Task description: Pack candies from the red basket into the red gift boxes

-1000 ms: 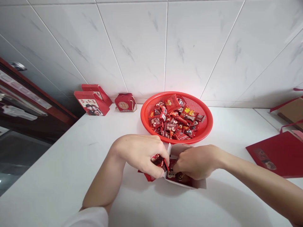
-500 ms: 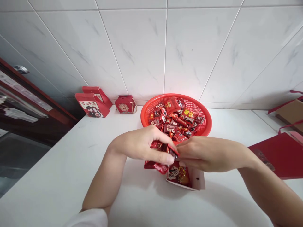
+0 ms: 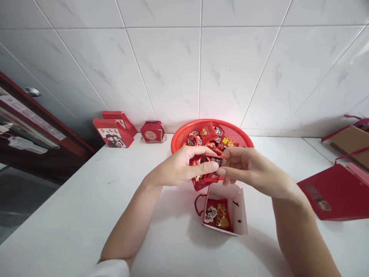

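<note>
My left hand (image 3: 180, 166) is closed around several red wrapped candy packets (image 3: 198, 184), held in the air between the basket and a small open box. At the right edge of these packets, my right hand (image 3: 253, 169) has thumb and fingers closed on one dark red packet (image 3: 212, 176). Just below the hands, the open gift box (image 3: 241, 217) stands on the table with a red cord handle (image 3: 196, 204) at its left. A red and gold snack packet (image 3: 221, 215) lies inside it. Behind the hands, a red plastic basket (image 3: 176, 139) of similar packets is partly hidden.
On the white table (image 3: 115, 200), red gift boxes (image 3: 122, 136) and a smaller red box (image 3: 152, 132) with a cord stand by the tiled wall. A large red bag (image 3: 331, 192) lies at right, near a brown cardboard piece (image 3: 350, 144).
Both hands have risen away from the gift box toward the basket, the left still holding packets. The right hand has come out of the box and now touches the held packets. The view has tilted slightly.
</note>
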Tool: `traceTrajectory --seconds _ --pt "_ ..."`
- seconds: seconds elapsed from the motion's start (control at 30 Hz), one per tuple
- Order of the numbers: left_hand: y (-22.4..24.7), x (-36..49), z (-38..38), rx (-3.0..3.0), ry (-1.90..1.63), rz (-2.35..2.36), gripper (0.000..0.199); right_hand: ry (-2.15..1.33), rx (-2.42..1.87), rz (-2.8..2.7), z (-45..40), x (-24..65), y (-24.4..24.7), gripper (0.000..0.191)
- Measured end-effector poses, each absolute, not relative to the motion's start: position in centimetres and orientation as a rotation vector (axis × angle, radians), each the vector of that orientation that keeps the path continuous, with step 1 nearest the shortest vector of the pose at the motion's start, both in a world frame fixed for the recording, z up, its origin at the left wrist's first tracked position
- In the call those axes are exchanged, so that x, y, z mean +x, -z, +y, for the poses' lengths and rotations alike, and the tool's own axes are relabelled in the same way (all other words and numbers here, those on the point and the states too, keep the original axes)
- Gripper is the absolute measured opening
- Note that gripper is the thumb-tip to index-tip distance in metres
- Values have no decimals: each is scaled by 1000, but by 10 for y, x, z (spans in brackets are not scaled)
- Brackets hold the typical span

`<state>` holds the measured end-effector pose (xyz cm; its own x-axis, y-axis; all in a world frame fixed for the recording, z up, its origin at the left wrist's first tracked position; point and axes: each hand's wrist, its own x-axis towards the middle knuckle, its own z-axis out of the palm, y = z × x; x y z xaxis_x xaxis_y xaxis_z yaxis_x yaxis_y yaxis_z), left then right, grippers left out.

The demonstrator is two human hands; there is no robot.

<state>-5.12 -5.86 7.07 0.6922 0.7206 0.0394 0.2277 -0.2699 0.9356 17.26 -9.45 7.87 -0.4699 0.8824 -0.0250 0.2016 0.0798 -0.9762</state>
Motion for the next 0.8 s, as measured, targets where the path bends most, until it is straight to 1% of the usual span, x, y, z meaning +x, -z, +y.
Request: traceTrajectory --seconds 0.1,0.2,0.3,0.4,0.5,0.6,0.7,0.8 --pt "-72 -48 -64 1821 -576 683 38 -1399 -1039 -1733 -97 174 -82 25" --pt "-74 -45 -71 1860 -552 663 37 -1458 -1027 -1717 -100 177 -83 26" --pt "-74 -41 -76 1860 -537 706 42 -1446 -1062 -1715 -102 181 -82 29" --pt "-71 -37 -78 1869 -557 752 48 -1323 -1117 -1802 -102 187 -81 33" --pt "-70 -36 -80 1899 -535 791 52 -1145 -1164 -1946 -104 198 -83 31" --pt "-72 -38 -83 1957 -429 823 52 -983 -1182 -2058 -107 212 -89 27" --pt "-75 -35 -87 2051 -309 767 47 -960 -1146 -2113 -112 225 -96 20" --pt "-76 -21 -91 2179 -119 668 34 -1003 -1074 -2157 -116 234 -103 12"
